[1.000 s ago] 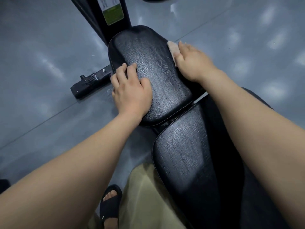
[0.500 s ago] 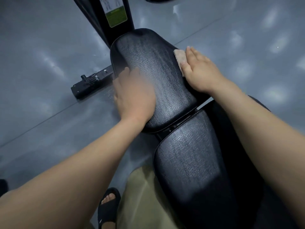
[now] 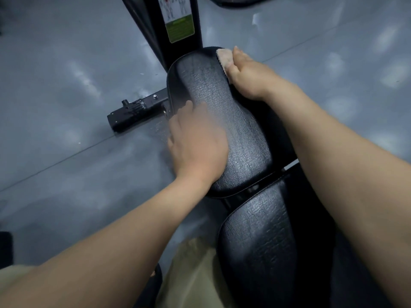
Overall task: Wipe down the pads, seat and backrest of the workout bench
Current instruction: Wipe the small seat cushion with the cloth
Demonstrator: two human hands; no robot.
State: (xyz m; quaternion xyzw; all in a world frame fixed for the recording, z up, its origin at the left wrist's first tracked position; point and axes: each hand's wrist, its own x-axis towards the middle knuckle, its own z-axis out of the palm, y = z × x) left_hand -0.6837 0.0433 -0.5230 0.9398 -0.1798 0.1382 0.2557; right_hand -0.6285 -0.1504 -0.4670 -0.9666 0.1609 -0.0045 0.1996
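Step in hand, as judged: wiping the seat (image 3: 222, 121), far-right rim.

**Right hand** (image 3: 249, 74): on the seat's far-right edge. The forefinger is laid out nearly straight, pressing the cloth (image 3: 223, 57) against the rim, and the thumb lies along the cloth's near side. The other fingers are hidden past the edge, so you cannot tell how they lie.

**Left hand** (image 3: 198, 143): on the seat's left edge, motion-blurred. Its fingers are extended and relaxed, flat on the vinyl, and it holds nothing. It reads as a brace.

**Backrest** (image 3: 262, 245): just nearer you than the seat, with a narrow gap and bracket between them.

To do the step well:
- Keep the cloth flat under your fingers, not bunched, so the full face meets the grained vinyl.
- Run overlapping strokes from the seat's far end toward the gap.
- Wrap the cloth over the rim, since the side wall likely collects sweat.
- Keep your left palm planted so the pad does not rock.
- Shift your left hand afterwards, because the patch beneath it goes unwiped otherwise.

Counts:
- Pads: two (seat, backrest).
- Cloth: one.
- Hands: two.
- Upright post (image 3: 175, 18) beyond the seat's far end: one, bearing one label (image 3: 180, 30).
- Floor bar (image 3: 135, 112) left of the seat: one.
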